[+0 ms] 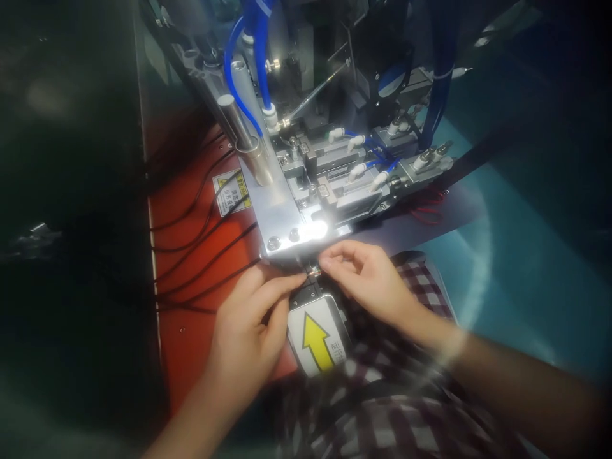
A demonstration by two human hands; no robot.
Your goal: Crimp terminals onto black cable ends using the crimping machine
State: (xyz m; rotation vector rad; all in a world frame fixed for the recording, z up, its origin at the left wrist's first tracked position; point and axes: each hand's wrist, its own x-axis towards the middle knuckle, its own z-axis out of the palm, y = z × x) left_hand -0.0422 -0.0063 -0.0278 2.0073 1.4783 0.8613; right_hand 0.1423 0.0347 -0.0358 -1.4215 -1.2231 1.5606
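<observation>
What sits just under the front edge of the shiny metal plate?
The left hand and right hand pinch a small part near a yellow-arrow label. Black cables run in beneath the metal plate. Fingers cover most of the part.

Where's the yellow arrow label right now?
In the head view, the yellow arrow label sits low and centre, between the left hand and the right hand, just below the front edge of the metal plate.

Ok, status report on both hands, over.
Left hand and right hand: fingers pinched on small shiny metal part at front edge of bright steel plate. Thin black cables lie beside left hand.
</observation>
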